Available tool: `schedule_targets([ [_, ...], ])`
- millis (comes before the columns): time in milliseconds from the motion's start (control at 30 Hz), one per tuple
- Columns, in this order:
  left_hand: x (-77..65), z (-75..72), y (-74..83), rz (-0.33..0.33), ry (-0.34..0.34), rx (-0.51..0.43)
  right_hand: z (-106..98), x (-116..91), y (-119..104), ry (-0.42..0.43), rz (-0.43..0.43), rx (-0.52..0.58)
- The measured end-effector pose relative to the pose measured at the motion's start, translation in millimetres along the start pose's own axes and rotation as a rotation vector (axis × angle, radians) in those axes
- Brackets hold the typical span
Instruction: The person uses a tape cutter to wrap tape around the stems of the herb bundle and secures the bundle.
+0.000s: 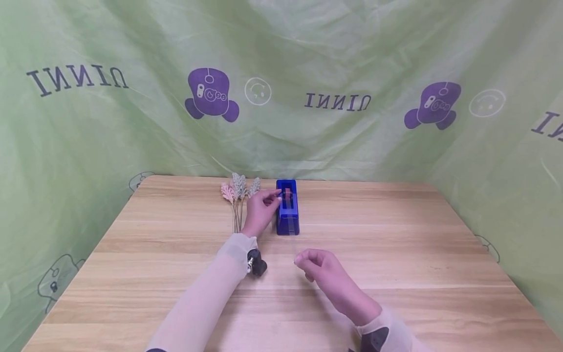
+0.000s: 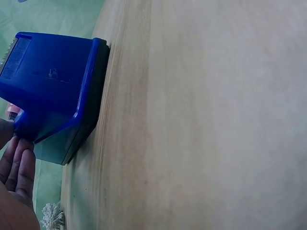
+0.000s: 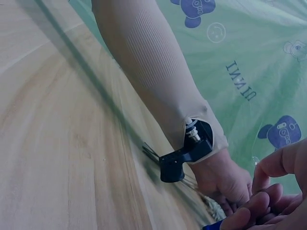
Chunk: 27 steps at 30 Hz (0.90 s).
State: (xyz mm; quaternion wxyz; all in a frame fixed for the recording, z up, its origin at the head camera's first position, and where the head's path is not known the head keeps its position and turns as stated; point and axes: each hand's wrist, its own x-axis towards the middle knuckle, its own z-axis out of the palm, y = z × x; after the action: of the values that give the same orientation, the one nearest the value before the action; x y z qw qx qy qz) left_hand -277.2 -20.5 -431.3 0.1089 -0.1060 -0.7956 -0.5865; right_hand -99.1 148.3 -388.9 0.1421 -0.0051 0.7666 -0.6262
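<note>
A blue tape dispenser [image 1: 288, 183] stands toward the back of the wooden table. My left hand [image 1: 260, 213] grips its left side, thumb over the upper edge and fingers below, as the left wrist view shows on the blue body [image 2: 57, 72]. From the dispenser's front a faint strip of clear tape [image 1: 293, 244] runs toward me. My right hand [image 1: 327, 278] pinches the tape's end between thumb and index finger, in front of the dispenser. In the right wrist view the right fingers [image 3: 259, 203] hide most of the dispenser.
Artificial flowers [image 1: 239, 188], pink and grey with thin stems, lie just left of the dispenser, partly behind my left wrist. A green printed curtain [image 1: 281, 142] hangs behind and beside the wooden table [image 1: 396, 234]. Each wrist carries a black camera mount [image 1: 257, 264].
</note>
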Motion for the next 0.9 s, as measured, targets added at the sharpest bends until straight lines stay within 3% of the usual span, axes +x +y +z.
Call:
schedule_targets([
  [600,2.8,2.2,1.4,0.006,-0.014,0.024,-1.5,-7.9,2.6,0.022,-0.002,-0.004],
  [767,2.5,-7.9,10.8,0.023,-0.039,0.115,-2.3,-6.2,2.4,0.008,-0.014,0.003],
  [900,-2.7,-27.5,22.1,0.023,-0.046,0.242,-1.9,-5.5,3.9,-0.002,-0.015,0.011],
])
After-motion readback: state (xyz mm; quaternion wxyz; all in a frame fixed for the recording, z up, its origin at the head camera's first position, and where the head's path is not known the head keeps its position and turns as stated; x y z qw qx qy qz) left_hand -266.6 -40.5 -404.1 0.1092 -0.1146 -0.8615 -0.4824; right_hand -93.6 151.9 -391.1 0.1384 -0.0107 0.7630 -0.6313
